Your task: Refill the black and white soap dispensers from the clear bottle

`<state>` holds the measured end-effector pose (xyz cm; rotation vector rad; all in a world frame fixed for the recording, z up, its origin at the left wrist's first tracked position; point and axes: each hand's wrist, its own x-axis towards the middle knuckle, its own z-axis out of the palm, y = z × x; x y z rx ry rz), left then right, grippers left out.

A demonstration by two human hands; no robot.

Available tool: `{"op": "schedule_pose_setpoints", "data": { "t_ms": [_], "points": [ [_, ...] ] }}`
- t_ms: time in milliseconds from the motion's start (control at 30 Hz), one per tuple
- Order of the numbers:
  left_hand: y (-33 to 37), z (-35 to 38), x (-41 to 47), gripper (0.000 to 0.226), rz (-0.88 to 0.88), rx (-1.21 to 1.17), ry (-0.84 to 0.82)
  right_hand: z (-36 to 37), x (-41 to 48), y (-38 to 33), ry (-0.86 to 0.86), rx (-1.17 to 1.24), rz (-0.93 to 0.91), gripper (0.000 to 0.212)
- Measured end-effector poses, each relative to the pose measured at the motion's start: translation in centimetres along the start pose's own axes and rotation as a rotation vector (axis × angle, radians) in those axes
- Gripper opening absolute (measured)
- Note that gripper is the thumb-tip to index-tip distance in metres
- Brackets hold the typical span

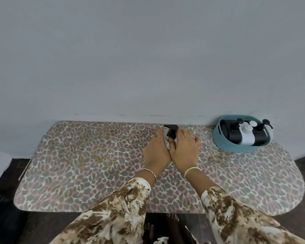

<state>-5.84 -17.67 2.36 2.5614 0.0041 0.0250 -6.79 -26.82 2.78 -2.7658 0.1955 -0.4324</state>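
Left hand (pixel 156 150) and right hand (pixel 185 148) gripping a bottle (pixel 167 142) on the table (pixel 95 164).
Both are curling round its pale, possibly clear body, likely bracing it to unscrew the black pump (pixel 171 129); beyond, the black dispensers (pixel 231 134) and white dispenser (pixel 247 137) are waiting in a teal basket (pixel 224 142).

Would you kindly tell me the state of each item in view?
Pale bottle with black pump: upright, pump fitted.
Left hand: grips bottle.
Right hand: grips bottle.
Teal plastic basket: holds three dispensers.
Black dispensers: pumps fitted.
White dispenser: pump fitted.
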Motion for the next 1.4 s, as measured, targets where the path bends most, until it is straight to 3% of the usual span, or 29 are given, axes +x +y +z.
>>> {"op": "schedule_pose_setpoints", "data": {
  "t_ms": [167,267,400,633,1067,1267,1400],
  "points": [
    [-0.5,-0.1,0.3,0.036,0.01,-0.02,-0.032,-0.1,-0.2,-0.1,-0.002,0.054,0.023,0.019],
    [-0.4,-0.2,1.0,0.051,0.033,-0.09,-0.136,-0.1,0.0,0.9,-0.033,0.24,0.054,0.022],
    [1.8,-0.2,2.9,0.068,0.133,-0.142,-0.258,-0.8,0.2,3.3,-0.055,0.482,0.11,0.041],
    [8.1,3.4,7.5,0.085,0.293,-0.29,-0.386,-2.0,2.0,9.4,-0.025,0.783,0.394,0.056],
    [11.5,9.2,11.4,0.096,0.265,-0.323,-0.549,-1.6,4.2,15.9,-0.049,0.847,0.433,0.04],
    [11.7,8.9,11.1,0.108,0.286,-0.252,-0.568,-1.2,4.1,16.1,-0.044,0.819,0.446,0.049],
    [11.7,7.7,10.3,0.116,0.284,-0.257,-0.509,-1.4,3.8,15.5,0.046,0.72,0.45,0.06]
  ]
}}
